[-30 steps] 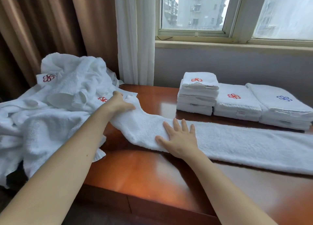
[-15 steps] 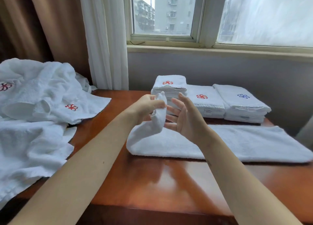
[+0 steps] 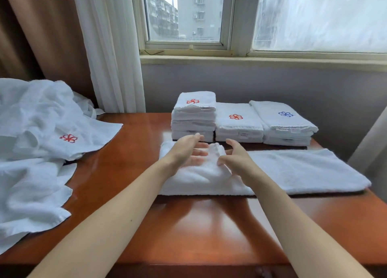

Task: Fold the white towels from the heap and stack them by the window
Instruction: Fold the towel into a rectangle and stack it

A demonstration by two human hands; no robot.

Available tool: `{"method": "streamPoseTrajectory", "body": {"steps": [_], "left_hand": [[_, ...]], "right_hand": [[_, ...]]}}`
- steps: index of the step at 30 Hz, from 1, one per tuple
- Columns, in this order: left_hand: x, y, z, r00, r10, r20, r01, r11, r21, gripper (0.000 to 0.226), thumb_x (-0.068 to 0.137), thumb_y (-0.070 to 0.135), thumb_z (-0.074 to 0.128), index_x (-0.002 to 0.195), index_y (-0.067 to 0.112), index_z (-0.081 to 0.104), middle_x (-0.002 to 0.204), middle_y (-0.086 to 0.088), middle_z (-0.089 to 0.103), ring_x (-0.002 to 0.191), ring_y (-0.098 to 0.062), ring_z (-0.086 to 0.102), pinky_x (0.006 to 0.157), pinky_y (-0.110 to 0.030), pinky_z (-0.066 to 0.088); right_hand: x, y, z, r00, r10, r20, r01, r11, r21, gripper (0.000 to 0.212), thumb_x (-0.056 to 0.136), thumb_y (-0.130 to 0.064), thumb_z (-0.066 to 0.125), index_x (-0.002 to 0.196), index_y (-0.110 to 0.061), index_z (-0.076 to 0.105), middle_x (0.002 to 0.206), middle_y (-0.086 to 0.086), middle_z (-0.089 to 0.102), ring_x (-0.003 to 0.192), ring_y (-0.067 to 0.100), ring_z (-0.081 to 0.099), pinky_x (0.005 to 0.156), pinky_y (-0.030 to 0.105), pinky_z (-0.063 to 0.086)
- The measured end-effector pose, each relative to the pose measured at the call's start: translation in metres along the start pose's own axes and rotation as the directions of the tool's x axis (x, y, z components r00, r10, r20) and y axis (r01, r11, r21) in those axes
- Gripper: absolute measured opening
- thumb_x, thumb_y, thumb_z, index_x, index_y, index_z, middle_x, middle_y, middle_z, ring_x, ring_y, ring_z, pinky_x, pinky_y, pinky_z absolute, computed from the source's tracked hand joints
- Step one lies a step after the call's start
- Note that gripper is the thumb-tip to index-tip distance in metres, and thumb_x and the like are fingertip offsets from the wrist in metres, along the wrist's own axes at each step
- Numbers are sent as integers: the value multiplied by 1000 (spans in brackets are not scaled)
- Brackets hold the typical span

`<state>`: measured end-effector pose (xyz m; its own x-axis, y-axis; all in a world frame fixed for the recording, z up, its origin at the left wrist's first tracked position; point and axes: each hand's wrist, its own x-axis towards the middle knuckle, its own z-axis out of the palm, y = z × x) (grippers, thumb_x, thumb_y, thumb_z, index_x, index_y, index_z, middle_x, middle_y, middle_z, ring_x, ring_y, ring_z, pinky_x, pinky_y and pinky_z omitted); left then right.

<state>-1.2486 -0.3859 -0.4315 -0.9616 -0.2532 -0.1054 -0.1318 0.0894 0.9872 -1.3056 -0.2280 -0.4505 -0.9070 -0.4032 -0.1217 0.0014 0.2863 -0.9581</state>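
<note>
The left hand (image 3: 188, 154) has let go, fingers straight, leaving the towel (image 3: 293, 169) end doubled over on the desk (image 3: 188, 225) before the window stacks (image 3: 193, 114) — the right hand (image 3: 236, 158) touches it, grip unclear — first fold nearly laid.

Head-worn — forward-down, close over table (image 3: 199, 231)

1. A long white towel (image 3: 293, 171) lies flat across the tabletop's middle, with its left end folded back on itself.
2. The crumpled heap (image 3: 31, 141) covers the left edge.
3. Three folded stacks (image 3: 238, 123) line the far edge.
</note>
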Motion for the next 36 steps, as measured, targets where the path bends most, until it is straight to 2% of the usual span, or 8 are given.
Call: {"method": "streamPoseTrajectory", "body": {"steps": [3, 6, 9, 12, 17, 28, 33, 36], "left_hand": [[-4, -8, -17, 953, 275, -130, -213, 909, 359, 27, 104, 25, 42, 122, 23, 62, 114, 8, 68, 107, -10, 61, 91, -29, 49], [-5, -23, -31, 906, 414, -87, -205, 609, 766, 33, 102, 23, 41, 126, 30, 62, 128, 14, 62, 119, -7, 54, 96, -31, 45], [-3, -38, -30, 897, 441, -11, -243, 513, 823, 38, 102, 17, 40, 135, 26, 56, 141, 6, 55, 140, -17, 38, 111, -36, 32], [-2, -51, -29, 897, 436, 76, -291, 450, 844, 45, 103, 17, 37, 148, 22, 41, 153, 3, 43, 147, -17, 26, 119, -32, 15], [7, -62, -30, 970, 223, 96, -141, 196, 970, 55, 104, 37, 18, 158, 26, 10, 166, -2, 4, 152, -18, -3, 123, -41, -5], [8, -56, -34, 984, 127, 125, -147, 179, 973, 60, 101, 46, 16, 158, 29, 6, 166, -3, 5, 152, -21, 1, 123, -45, -1], [5, -36, -17, 985, 129, 116, -150, 290, 945, 58, 102, 48, 17, 157, 30, 13, 165, 0, 9, 152, -18, -2, 121, -50, -7], [6, -22, 29, 958, 210, 197, -261, 344, 902, 57, 103, 48, 20, 157, 29, 16, 165, 3, 11, 152, -14, -1, 122, -48, -7]], "right_hand": [[2, -1, -2, 999, -37, -29, 30, 976, -216, 82, 83, -4, 56, 155, -22, 21, 135, 7, 47, 107, 23, 58, 74, 27, 50], [-3, -9, 8, 982, -170, -86, 76, 764, -640, 77, 86, -11, 52, 155, -23, 18, 151, 4, 29, 129, 25, 43, 96, 38, 46], [-5, -17, 30, 912, -406, 55, 325, 635, -701, 67, 91, -10, 42, 155, -20, 25, 159, -3, 29, 145, 18, 27, 114, 39, 30], [2, -7, 42, 932, -269, 242, 352, 519, -779, 54, 102, -20, 32, 155, -19, 24, 162, -2, 25, 151, 15, 14, 122, 44, 7], [11, 25, 39, 960, -199, 197, 273, 501, -822, 58, 104, -45, 22, 157, -24, 14, 166, -4, 2, 152, 10, -5, 123, 45, -4], [6, 31, 15, 969, -182, 165, 240, 567, -788, 68, 101, -53, 28, 159, -23, 8, 166, -2, -6, 152, 10, -3, 123, 33, -2], [-9, 34, -19, 957, -286, 45, 252, 745, -618, 57, 103, -47, 37, 156, -30, 24, 164, -11, 16, 150, 5, 10, 121, 29, 9], [-15, 40, -54, 948, -314, -45, 204, 712, -672, 51, 105, -35, 36, 155, -27, 28, 161, -9, 26, 150, 7, 14, 122, 34, 11]]}}
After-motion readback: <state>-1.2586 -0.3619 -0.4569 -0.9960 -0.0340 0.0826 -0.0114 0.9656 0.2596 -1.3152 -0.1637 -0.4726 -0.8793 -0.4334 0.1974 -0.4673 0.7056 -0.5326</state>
